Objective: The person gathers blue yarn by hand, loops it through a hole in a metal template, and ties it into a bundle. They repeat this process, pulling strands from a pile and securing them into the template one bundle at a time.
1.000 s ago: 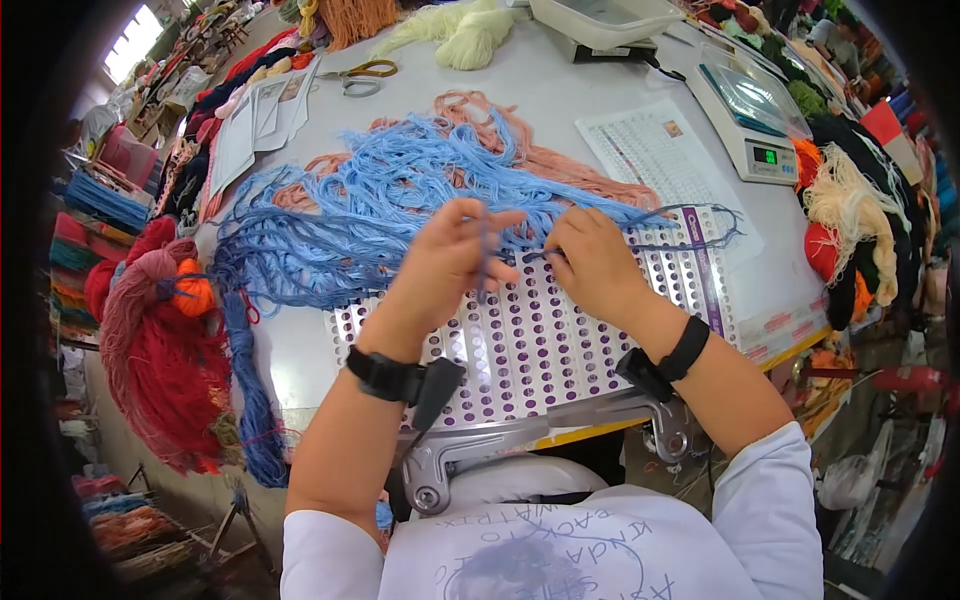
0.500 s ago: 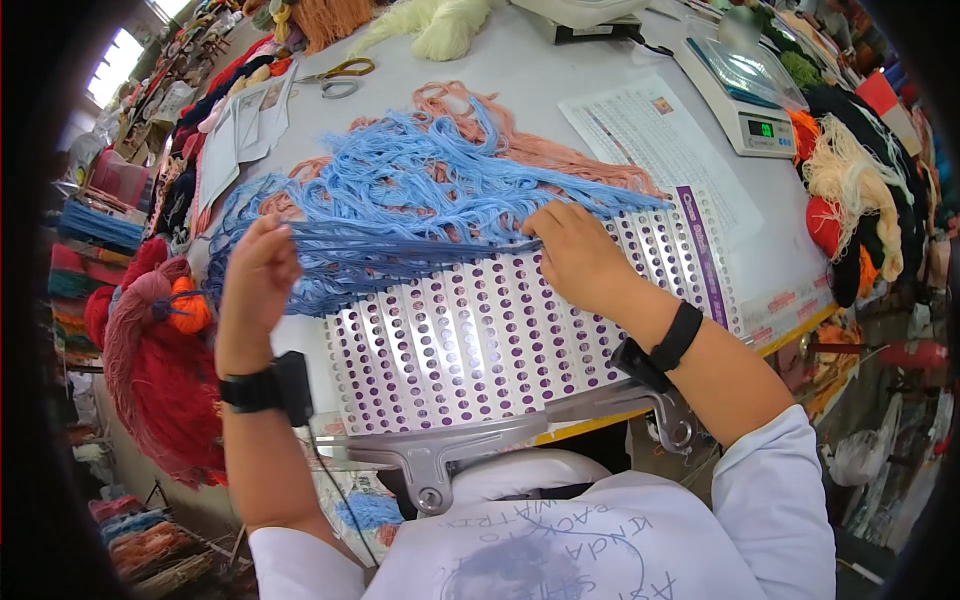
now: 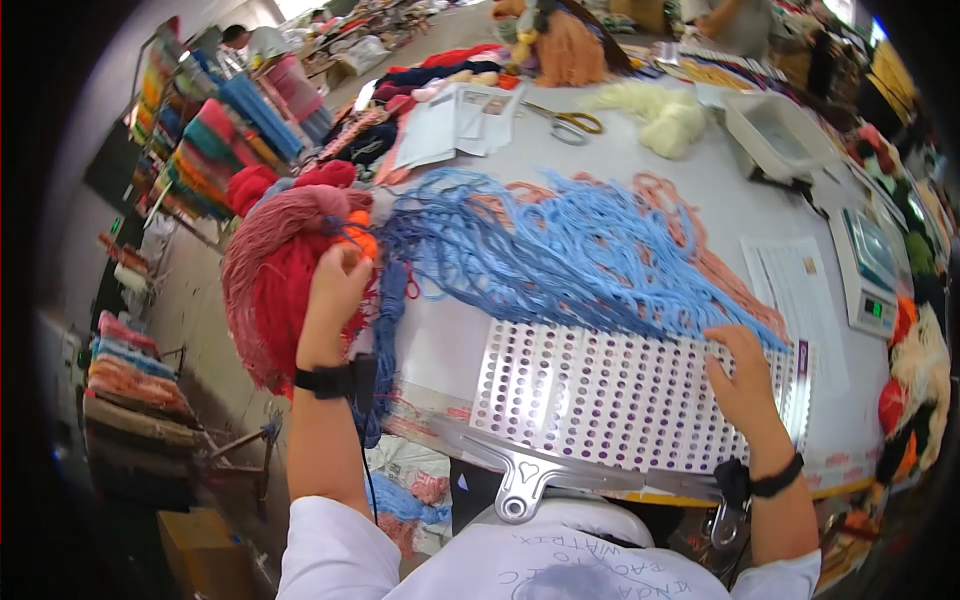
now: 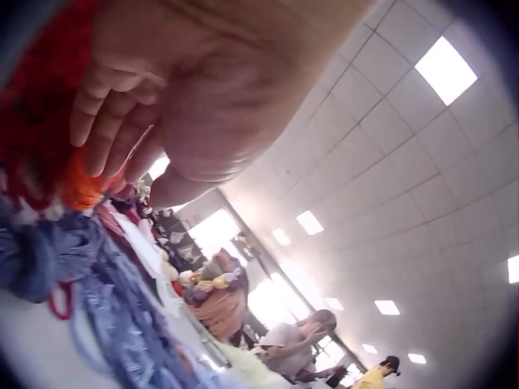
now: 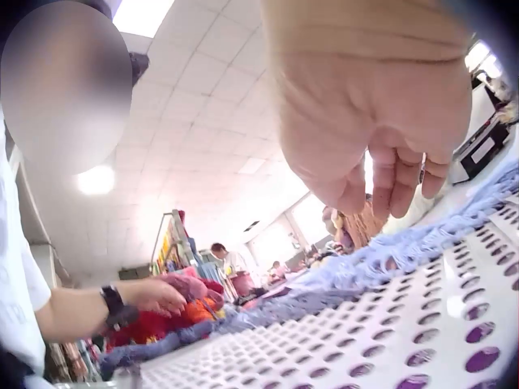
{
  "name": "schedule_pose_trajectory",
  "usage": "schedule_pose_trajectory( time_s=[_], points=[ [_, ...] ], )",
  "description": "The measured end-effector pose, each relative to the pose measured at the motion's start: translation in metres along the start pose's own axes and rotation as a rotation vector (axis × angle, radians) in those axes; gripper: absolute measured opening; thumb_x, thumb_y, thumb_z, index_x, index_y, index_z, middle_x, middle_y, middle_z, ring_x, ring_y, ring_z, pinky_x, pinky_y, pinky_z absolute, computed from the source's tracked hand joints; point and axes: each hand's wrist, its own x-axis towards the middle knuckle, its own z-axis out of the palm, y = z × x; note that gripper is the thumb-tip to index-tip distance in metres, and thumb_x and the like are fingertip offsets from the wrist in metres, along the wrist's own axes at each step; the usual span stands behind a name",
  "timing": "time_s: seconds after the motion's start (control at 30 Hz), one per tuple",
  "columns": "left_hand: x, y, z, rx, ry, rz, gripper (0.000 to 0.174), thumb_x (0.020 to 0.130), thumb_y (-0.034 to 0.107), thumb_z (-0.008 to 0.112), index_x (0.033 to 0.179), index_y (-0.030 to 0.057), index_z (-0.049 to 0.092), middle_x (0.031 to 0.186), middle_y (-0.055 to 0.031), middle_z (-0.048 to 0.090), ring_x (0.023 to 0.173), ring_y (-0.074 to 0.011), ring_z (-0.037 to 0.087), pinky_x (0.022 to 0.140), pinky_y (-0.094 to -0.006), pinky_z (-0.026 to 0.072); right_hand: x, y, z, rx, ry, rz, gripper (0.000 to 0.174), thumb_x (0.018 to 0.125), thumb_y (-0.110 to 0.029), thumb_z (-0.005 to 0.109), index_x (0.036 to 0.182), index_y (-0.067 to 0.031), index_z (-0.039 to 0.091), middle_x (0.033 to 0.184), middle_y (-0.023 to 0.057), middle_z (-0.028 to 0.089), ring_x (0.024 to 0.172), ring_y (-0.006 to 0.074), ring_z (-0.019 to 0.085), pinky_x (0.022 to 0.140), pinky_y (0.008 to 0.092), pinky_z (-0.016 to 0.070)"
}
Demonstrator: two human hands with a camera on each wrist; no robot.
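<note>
My left hand (image 3: 338, 290) is at the table's left edge, its fingers over an orange yarn bundle (image 3: 357, 236) beside red and dusty-pink hanks (image 3: 290, 270). In the left wrist view those fingers (image 4: 109, 121) look loosely bent, with orange yarn right behind the tips. My right hand (image 3: 742, 385) hovers with relaxed fingers over a white perforated card (image 3: 600, 400) with rows of holes, close to the narrow end of the blue yarn. Dark blue strands (image 3: 520, 270) stretch across the table along the front of a light blue yarn heap (image 3: 610, 240). Salmon yarn (image 3: 680, 210) shows behind it.
Scissors (image 3: 565, 122) and paper sheets (image 3: 440, 125) lie at the back. Pale yellow yarn (image 3: 665, 120) and a white tray (image 3: 775, 130) stand farther right. A digital scale (image 3: 870, 270) is at the right edge, near a printed chart (image 3: 800, 290). Metal clamps (image 3: 520, 480) line the front edge.
My left hand has swung left from the dark blue strands to the orange and red yarn. My right hand has left the strands' end. The head view has turned left.
</note>
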Motion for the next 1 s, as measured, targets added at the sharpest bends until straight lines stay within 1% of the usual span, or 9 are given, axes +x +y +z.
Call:
schedule_pose_trajectory(
  time_s=[0.07,0.17,0.33,0.43,0.6,0.7,0.87,0.93,1.0],
  points=[
    [-0.029,0.007,0.005,0.037,-0.033,-0.169,0.033,0.077,0.022,0.068,0.095,-0.0042,0.060,0.086,-0.0156,0.065,0.079,-0.0234,0.063,0.071,-0.0338,0.0490,0.001,-0.016,-0.009,0.024,0.009,0.042,0.026,0.075,-0.001,0.058,0.101,-0.0020,0.059,0.098,0.0142,0.058,0.098,0.0314,0.054,0.088,0.0361,0.0418],
    [-0.054,0.034,0.019,0.281,-0.227,-0.108,0.041,0.070,0.025,0.072,0.097,-0.0033,0.060,0.091,-0.0208,0.063,0.083,-0.0350,0.062,0.073,-0.0387,0.0489,0.001,-0.040,-0.008,0.208,-0.005,0.069,0.021,0.076,0.000,0.059,0.097,-0.0007,0.060,0.090,0.0120,0.060,0.089,0.0257,0.059,0.081,0.0332,0.0448],
    [-0.059,0.019,0.021,0.182,0.049,-0.006,0.054,0.072,0.021,0.068,0.118,-0.0018,0.051,0.106,-0.0246,0.059,0.096,-0.0374,0.059,0.084,-0.0402,0.0462,-0.003,-0.073,-0.007,0.249,-0.024,-0.053,0.024,0.077,0.000,0.060,0.101,-0.0012,0.060,0.090,0.0101,0.061,0.086,0.0203,0.060,0.079,0.0308,0.0461],
    [-0.062,0.102,-0.011,-0.899,-0.132,-0.198,0.046,0.086,0.013,0.059,0.126,-0.0020,0.042,0.106,-0.0185,0.061,0.083,-0.0182,0.063,0.075,-0.0263,0.0503,-0.003,-0.099,-0.002,0.485,-0.070,0.044,0.029,0.079,0.000,0.060,0.108,-0.0014,0.059,0.089,0.0095,0.062,0.082,0.0159,0.061,0.076,0.0283,0.0475],
    [-0.109,0.229,-0.017,-1.432,-0.825,-0.229,0.053,0.094,0.014,0.046,0.141,0.0078,0.021,0.107,-0.0218,0.060,0.078,-0.0187,0.063,0.070,-0.0290,0.0529,0.006,-0.151,0.002,0.830,0.027,-0.093,0.042,0.078,0.001,0.064,0.118,-0.0009,0.053,0.093,0.0091,0.058,0.075,0.0106,0.060,0.066,0.0222,0.0486],
    [-0.129,0.256,0.005,-1.466,-0.825,-0.165,0.053,0.096,0.012,0.041,0.143,0.0068,0.017,0.111,-0.0186,0.058,0.086,-0.0172,0.062,0.075,-0.0272,0.0512,0.014,-0.157,-0.005,0.633,0.128,-0.187,0.045,0.075,0.001,0.068,0.117,-0.0010,0.053,0.094,0.0087,0.055,0.072,0.0104,0.059,0.061,0.0210,0.0478],
    [-0.142,0.265,0.040,-1.208,-0.683,0.148,0.039,0.098,0.012,0.037,0.136,0.0039,0.038,0.117,-0.0098,0.056,0.101,-0.0114,0.054,0.088,-0.0239,0.0432,0.002,-0.137,-0.003,0.730,0.171,-0.002,0.046,0.072,-0.002,0.072,0.115,-0.0019,0.054,0.095,0.0076,0.053,0.069,0.0103,0.058,0.057,0.0214,0.0455],
    [-0.148,0.266,0.047,-1.301,-0.770,0.062,0.037,0.097,0.013,0.039,0.133,0.0028,0.043,0.115,-0.0083,0.057,0.101,-0.0101,0.053,0.088,-0.0238,0.0422,-0.004,-0.135,-0.005,0.740,0.250,0.082,0.045,0.070,-0.007,0.075,0.111,-0.0030,0.055,0.093,0.0072,0.053,0.068,0.0098,0.057,0.056,0.0216,0.0441],
    [-0.151,0.266,0.053,-1.048,-0.700,0.159,0.036,0.097,0.014,0.042,0.131,0.0030,0.044,0.111,-0.0075,0.058,0.097,-0.0104,0.055,0.085,-0.0229,0.0429,-0.013,-0.125,-0.007,0.718,0.348,0.130,0.048,0.067,-0.010,0.077,0.109,-0.0036,0.055,0.093,0.0076,0.053,0.066,0.0097,0.055,0.054,0.0213,0.0427]
  ],
)
